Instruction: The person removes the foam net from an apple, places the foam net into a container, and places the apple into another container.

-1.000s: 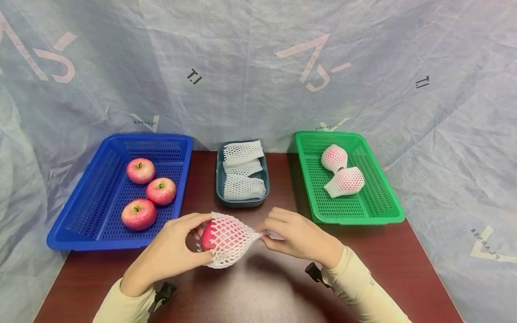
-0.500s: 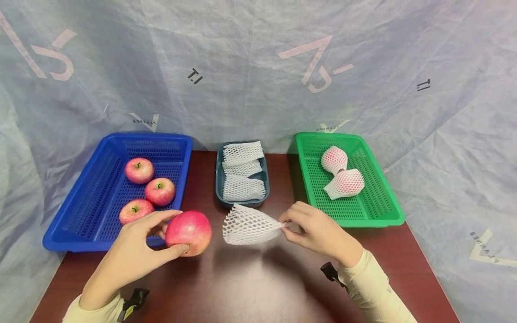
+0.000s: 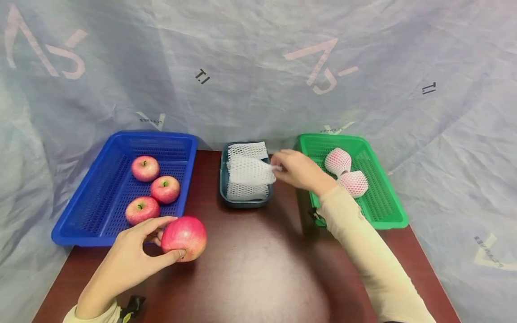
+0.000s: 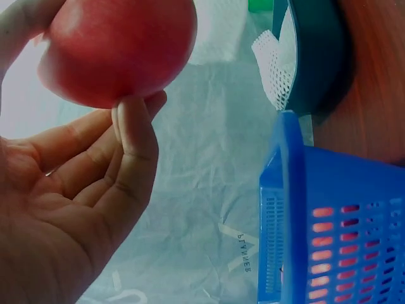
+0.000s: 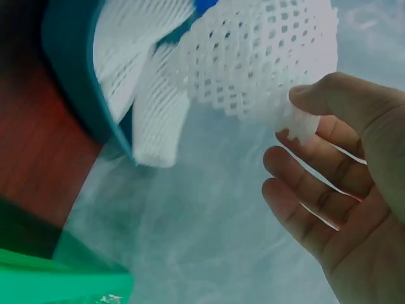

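In the head view, my left hand (image 3: 127,255) grips a bare red apple (image 3: 185,237) between thumb and fingers, in front of the blue basket. The left wrist view has the same apple (image 4: 126,47) near its top edge. My right hand (image 3: 300,172) pinches one gathered end of a white foam net sleeve (image 3: 250,171), held over the small dark teal tray (image 3: 244,204). Up close in the right wrist view, the thumb and index finger hold the netting (image 5: 266,57). More foam nets (image 3: 246,192) lie in the tray, partly hidden by the held one.
A blue basket (image 3: 86,240) on the left contains three bare apples (image 3: 145,168). On the right, a green basket (image 3: 389,224) contains two net-covered apples (image 3: 353,183). All stand on a dark red table (image 3: 246,269) before a grey fabric backdrop (image 3: 250,67).
The apple came out of the net as my left hand drew it leftward; it is now bare. My right hand carried the net away, up over the teal tray.
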Demonstrator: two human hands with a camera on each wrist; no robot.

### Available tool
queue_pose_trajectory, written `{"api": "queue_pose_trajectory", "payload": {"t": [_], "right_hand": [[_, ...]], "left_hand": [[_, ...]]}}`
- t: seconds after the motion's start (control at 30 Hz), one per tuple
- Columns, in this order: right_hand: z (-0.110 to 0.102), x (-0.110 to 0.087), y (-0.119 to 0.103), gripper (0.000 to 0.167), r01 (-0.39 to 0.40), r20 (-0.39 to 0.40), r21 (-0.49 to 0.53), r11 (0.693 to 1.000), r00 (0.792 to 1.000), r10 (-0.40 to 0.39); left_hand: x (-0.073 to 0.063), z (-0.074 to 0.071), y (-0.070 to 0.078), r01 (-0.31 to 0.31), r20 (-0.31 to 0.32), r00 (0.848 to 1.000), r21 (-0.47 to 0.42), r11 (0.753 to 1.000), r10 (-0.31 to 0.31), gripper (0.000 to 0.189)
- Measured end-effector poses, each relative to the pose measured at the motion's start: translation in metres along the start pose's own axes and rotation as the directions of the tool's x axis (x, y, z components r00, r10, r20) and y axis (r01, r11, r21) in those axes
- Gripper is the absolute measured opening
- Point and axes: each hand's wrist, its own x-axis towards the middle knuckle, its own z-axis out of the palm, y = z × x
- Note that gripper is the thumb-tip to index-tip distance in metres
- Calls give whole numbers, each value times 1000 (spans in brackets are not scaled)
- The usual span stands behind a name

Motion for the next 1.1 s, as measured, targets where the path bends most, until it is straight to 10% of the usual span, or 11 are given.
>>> {"api": "queue_pose_trajectory", "payload": {"t": [0.27,0.57,0.77,0.93,1.1], "right_hand": [[30,44,48,4,-187,142,2,982,972,185],[83,45,68,29,-296,307,-106,949,898,314],[75,47,62,4,-261,297,-96,960,914,278],[49,45,43,26,-223,281,-105,969,928,244],[25,30,20,11,-157,144,-90,984,975,168]], "left_hand": [[-10,0,-4,29,-12,999,-15,999,-30,58],[-22,2,-10,43,-40,998,-35,998,-44,58],[-23,-4,-15,48,-77,996,-16,999,-49,62],[-21,-9,-16,46,-93,995,-11,999,-46,62],[-21,-11,-16,56,-86,995,-9,998,-57,61]]}}
